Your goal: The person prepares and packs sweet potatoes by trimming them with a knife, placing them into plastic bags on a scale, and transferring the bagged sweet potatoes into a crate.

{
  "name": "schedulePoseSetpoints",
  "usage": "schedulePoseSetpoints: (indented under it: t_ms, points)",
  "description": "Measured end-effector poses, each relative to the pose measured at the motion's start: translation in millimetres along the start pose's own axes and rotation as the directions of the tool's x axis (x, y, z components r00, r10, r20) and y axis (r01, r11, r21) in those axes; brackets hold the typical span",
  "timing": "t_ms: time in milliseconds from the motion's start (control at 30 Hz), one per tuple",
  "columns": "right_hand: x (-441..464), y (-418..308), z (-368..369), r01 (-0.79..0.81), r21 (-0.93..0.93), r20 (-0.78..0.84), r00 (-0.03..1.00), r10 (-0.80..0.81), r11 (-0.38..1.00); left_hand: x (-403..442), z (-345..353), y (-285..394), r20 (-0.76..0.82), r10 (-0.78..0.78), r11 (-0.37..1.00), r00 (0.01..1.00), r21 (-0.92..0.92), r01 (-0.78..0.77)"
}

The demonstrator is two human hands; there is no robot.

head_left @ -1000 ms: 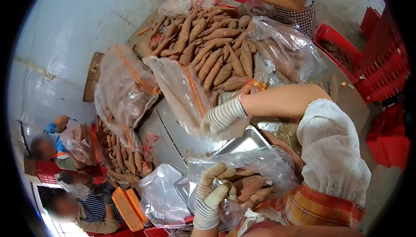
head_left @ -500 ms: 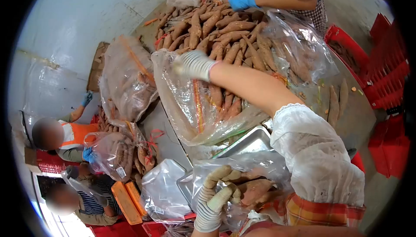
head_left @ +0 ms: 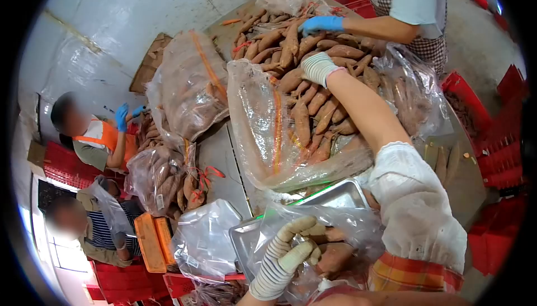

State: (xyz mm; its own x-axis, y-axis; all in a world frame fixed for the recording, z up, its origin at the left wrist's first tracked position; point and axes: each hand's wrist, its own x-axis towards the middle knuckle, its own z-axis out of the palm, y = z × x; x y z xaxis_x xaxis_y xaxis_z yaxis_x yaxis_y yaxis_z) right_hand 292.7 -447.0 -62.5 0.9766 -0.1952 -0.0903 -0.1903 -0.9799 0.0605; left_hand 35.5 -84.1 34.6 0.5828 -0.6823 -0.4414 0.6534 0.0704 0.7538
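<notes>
The left hand (head_left: 286, 254), in a pale knitted glove with a striped cuff, grips the plastic of a clear bag (head_left: 358, 222) by the near edge of the bench (head_left: 221, 163), with the thumb and fingers curled in; a few sweet potatoes (head_left: 334, 258) lie inside it. The right hand (head_left: 320, 69), gloved alike, is stretched out to a big heap (head_left: 288, 49) of sweet potatoes, which runs from the middle of the bench towards its far edge; its fingertips are hidden, so whether it grasps one I cannot tell. A striped sack (head_left: 254, 138) of clear plastic spreads open beside the heap. A co-worker's blue glove (head_left: 321, 25) is at the heap too, just beyond. Close to the near edge, a metal tray (head_left: 355, 193) sits partly under the clear bag, with folded plastic bags (head_left: 207, 236) to its left
</notes>
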Motion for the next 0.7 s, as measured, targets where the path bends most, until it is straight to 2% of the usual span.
schedulePoseSetpoints:
  t_ms: [33, 67, 100, 133, 167, 233, 267, 300, 333, 367, 400, 467, 500, 567, 600, 667, 700]
  points:
    - [-12.4, 2.3, -2.1, 0.118, -0.033, -0.084, 0.989, -0.12, 0.992, -0.6, 2.7, -0.7, -0.025, 0.025, 0.999, 0.999, 0.027, -0.024]
    - [-28.4, 2.1, -9.4, 0.129, -0.024, -0.085, 0.988, -0.13, 0.991, -0.2, 6.8, -2.8, -0.096, 0.039, 0.998, 0.995, 0.054, -0.034]
    - [-48.0, 2.0, -20.8, 0.138, -0.015, -0.087, 0.986, -0.139, 0.99, 0.1, 8.5, -2.2, -0.083, 0.036, 0.998, 0.996, 0.052, -0.032]
    - [-72.4, 6.5, -30.8, 0.086, 0.084, -0.095, 0.992, -0.078, 0.993, -0.2, 9.5, -2.2, -0.077, 0.038, 0.998, 0.996, 0.049, -0.034]
    - [-92.3, 13.5, -32.6, 0.077, 0.078, -0.086, 0.994, -0.07, 0.994, -1.2, 10.7, -3.9, -0.074, 0.038, 0.998, 0.997, 0.045, -0.035]
    - [-129.3, 31.6, -32.5, -0.023, 0.308, -0.165, 0.983, 0.077, 0.951, -2.3, 11.8, -4.7, -0.056, 0.042, 0.997, 0.998, 0.07, -0.038]
    - [-147.8, 38.3, -34.6, -0.054, 0.385, -0.153, 0.981, 0.122, 0.921, -4.1, 14.6, -3.3, -0.057, 0.073, 0.991, 0.996, 0.113, -0.066]
    - [-168.1, 44.7, -34.0, -0.061, 0.379, -0.151, 0.98, 0.127, 0.923, -5.7, 17.2, -2.5, -0.059, 0.102, 0.984, 0.993, 0.154, -0.092]
    - [-190.7, 50.0, -30.2, -0.048, 0.471, -0.203, 0.966, 0.161, 0.881, -6.4, 17.4, -3.6, -0.069, 0.155, 0.975, 0.985, 0.17, -0.141]
    - [-213.7, 52.9, -26.5, -0.029, 0.559, -0.248, 0.948, 0.2, 0.829, -5.5, 17.5, -2.8, -0.084, 0.172, 0.975, 0.981, 0.157, -0.158]
    - [-236.5, 53.9, -23.6, -0.04, 0.559, -0.236, 0.95, 0.205, 0.828, -5.2, 21.1, 1.5, -0.108, 0.163, 0.982, 0.981, 0.111, -0.151]
    - [-279.8, 51.5, -21.6, 0.009, 0.735, -0.289, 0.909, 0.301, 0.678, -0.4, 30.8, 6.8, -0.133, 0.174, 0.984, 0.976, 0.058, -0.168]
    - [-300.6, 45.3, -22.1, 0.001, 0.734, -0.278, 0.913, 0.3, 0.679, 2.3, 37.0, 5.5, -0.137, 0.164, 0.986, 0.977, 0.049, -0.158]
    - [-338.9, 30.4, -21.7, 0.062, 0.939, -0.21, 0.881, 0.424, 0.337, 7.9, 45.6, 1.9, -0.082, 0.163, 0.987, 0.983, 0.005, -0.163]
    - [-355.1, 25.6, -19.6, 0.057, 0.941, -0.202, 0.884, 0.421, 0.333, 10.4, 46.8, -1.1, -0.054, 0.143, 0.99, 0.988, -0.001, -0.143]
    - [-384.3, 18.6, -12.4, 0.054, 0.998, -0.04, 0.939, 0.341, -0.033, 11.5, 54.4, -3.3, -0.058, 0.158, 0.987, 0.986, -0.012, -0.159]
    - [-394.5, 12.5, -6.3, 0.049, 0.998, -0.033, 0.941, 0.337, -0.039, 12.0, 56.7, -4.9, -0.054, 0.177, 0.984, 0.983, -0.026, -0.179]
